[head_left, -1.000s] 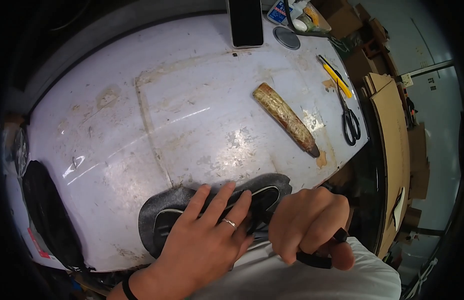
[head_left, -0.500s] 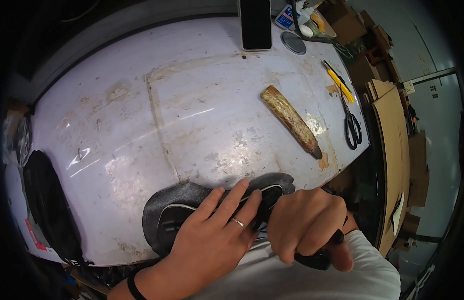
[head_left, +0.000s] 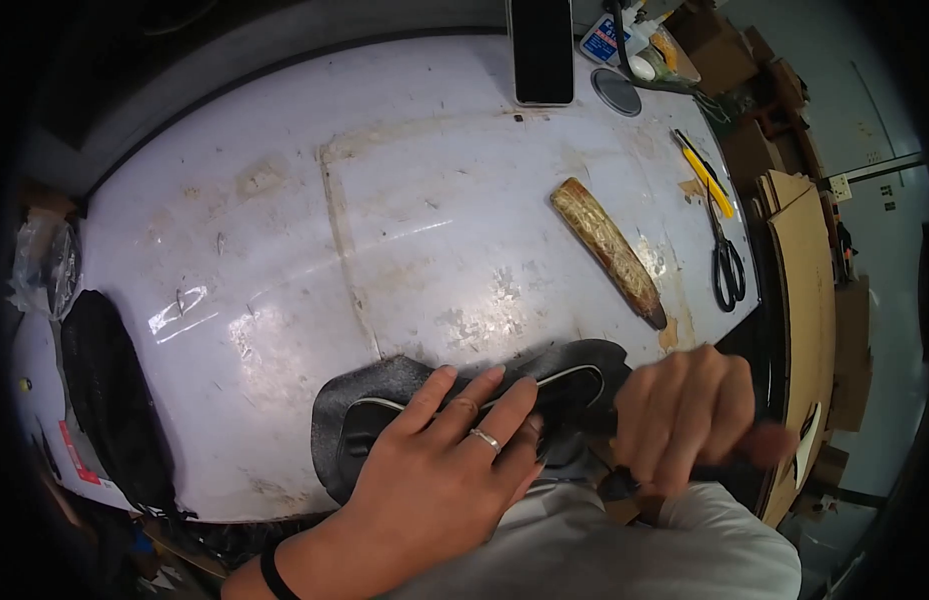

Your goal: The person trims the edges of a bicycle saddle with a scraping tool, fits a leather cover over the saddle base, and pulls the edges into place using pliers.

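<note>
My left hand (head_left: pixel 450 465), with a ring on one finger, lies palm down on a moulded black piece (head_left: pixel 337 410) at the table's near edge. Its fingers are stretched out and pressing on the piece, which has a pale line along a raised contour and a wavy flat border. To the right, my right hand (head_left: pixel 685 420) is closed in a fist, smeared by motion, beside the piece's right end. A dark tool (head_left: pixel 617 485) shows below the fist; its kind is hidden.
On the white table (head_left: pixel 255 220) lies a brownish, tape-wrapped bar (head_left: pixel 610 250). Scissors (head_left: pixel 727 270) and a yellow utility knife (head_left: pixel 707 180) lie near the right edge. A phone (head_left: pixel 542 50) stands at the back. A black pouch (head_left: pixel 115 400) lies left; cardboard (head_left: pixel 800 300) stands right.
My right hand has moved right and up, away from my left hand. My left hand stays on the black piece. The whole view has shifted slightly.
</note>
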### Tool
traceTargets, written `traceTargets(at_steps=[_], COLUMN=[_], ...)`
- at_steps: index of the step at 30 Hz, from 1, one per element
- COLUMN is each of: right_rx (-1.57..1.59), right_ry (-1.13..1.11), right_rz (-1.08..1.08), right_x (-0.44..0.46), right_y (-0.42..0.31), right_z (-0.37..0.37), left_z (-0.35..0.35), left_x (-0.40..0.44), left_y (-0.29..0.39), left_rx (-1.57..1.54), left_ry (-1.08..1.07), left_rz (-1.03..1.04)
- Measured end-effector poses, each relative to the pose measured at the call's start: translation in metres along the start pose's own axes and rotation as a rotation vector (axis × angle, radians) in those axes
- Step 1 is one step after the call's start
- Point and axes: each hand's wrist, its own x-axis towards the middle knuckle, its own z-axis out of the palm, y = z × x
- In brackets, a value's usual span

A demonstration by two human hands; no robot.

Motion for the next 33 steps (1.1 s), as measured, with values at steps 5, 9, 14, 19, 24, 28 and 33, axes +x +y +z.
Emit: traceTargets(at_steps=[5,9,14,19,24,28,33], right_rx=[-0.080,-0.221,-0.312,-0.323,-0.119,-0.064,0.048], right_ry=[0.442,0.472,0.200,0.192,0.447,0.473,0.418], right_rz=[-0.116,-0.176,-0.147,-0.153,-0.095,-0.056,-0.027], right_x=[-0.047,-0.047,-0.041,-0.038,-0.047,-0.049,-0.046], right_y=[0.014,0.016,0.010,0.010,0.013,0.011,0.010], right_z=[0.007,0.007,0.004,0.008,0.007,-0.001,-0.014], left_z=[0.011,0.002,-0.001,-0.002,-0.003,-0.001,0.000], left_x=[0.007,0.017,0.017,0.019,0.020,0.018,0.019], left_y=[-0.001,0.002,0.009,0.014,0.010,0.009,0.010], left_rx=[0.082,0.113,0.189,0.191,0.240,0.233,0.250], left_ry=[-0.053,-0.103,-0.116,-0.115,-0.132,-0.137,-0.143], left_rz=[0.023,0.059,0.060,0.005,0.069,0.056,0.060])
